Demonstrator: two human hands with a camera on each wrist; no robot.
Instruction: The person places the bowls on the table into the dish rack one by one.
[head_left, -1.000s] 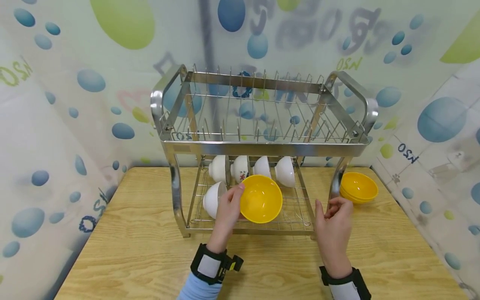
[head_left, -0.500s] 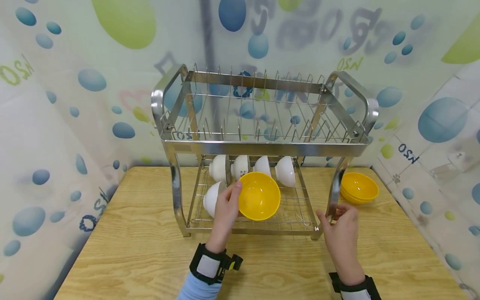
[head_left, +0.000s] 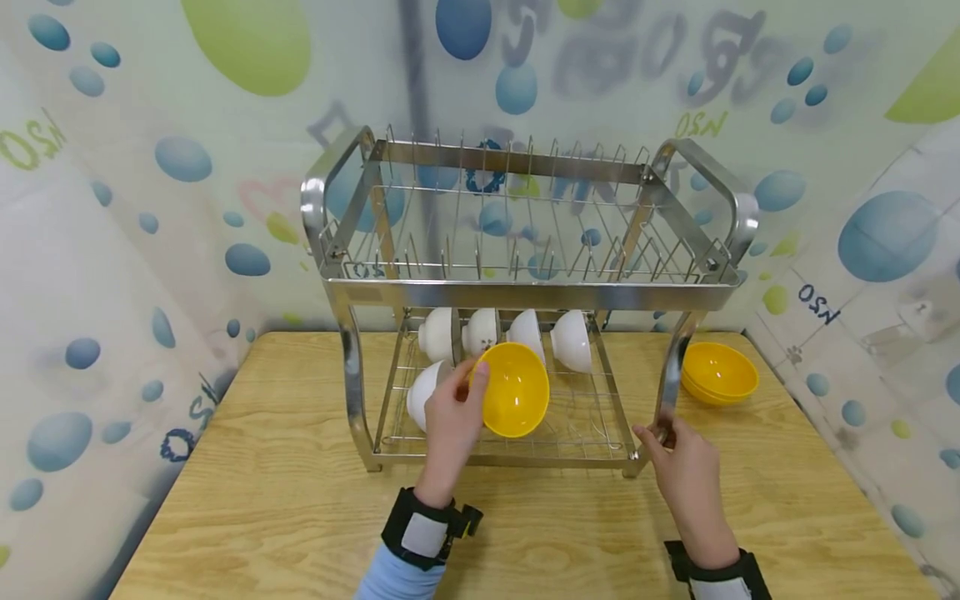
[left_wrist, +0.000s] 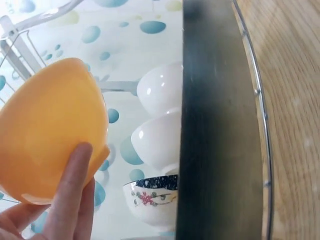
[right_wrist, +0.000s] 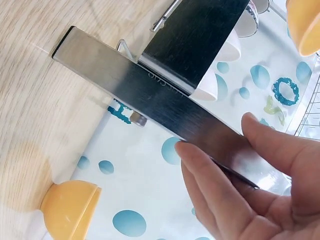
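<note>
In the head view, my left hand [head_left: 453, 425] pinches a yellow bowl [head_left: 517, 390] by its left side. The bowl is tilted, its hollow turned toward the head camera, in front of the lower tier of a metal dish rack [head_left: 525, 296]. In the left wrist view, fingers lie against the outside of that bowl [left_wrist: 55, 115]. My right hand [head_left: 688, 475] holds the rack's right front leg [head_left: 670, 371] low down. In the right wrist view, thumb and fingers of this hand [right_wrist: 240, 195] stand on either side of the flat metal leg [right_wrist: 160, 102].
Several white bowls, including one at the back right [head_left: 572, 342] and one at the front left [head_left: 422, 396], stand on edge on the lower tier. Stacked yellow bowls [head_left: 718, 372] sit right of the rack on the wooden table [head_left: 262, 475]. A patterned backdrop [head_left: 187, 250] hangs behind.
My right hand has moved right and slightly down onto the rack's leg and taken hold of it. The yellow bowl in my left hand has shifted slightly up and turned more sideways.
</note>
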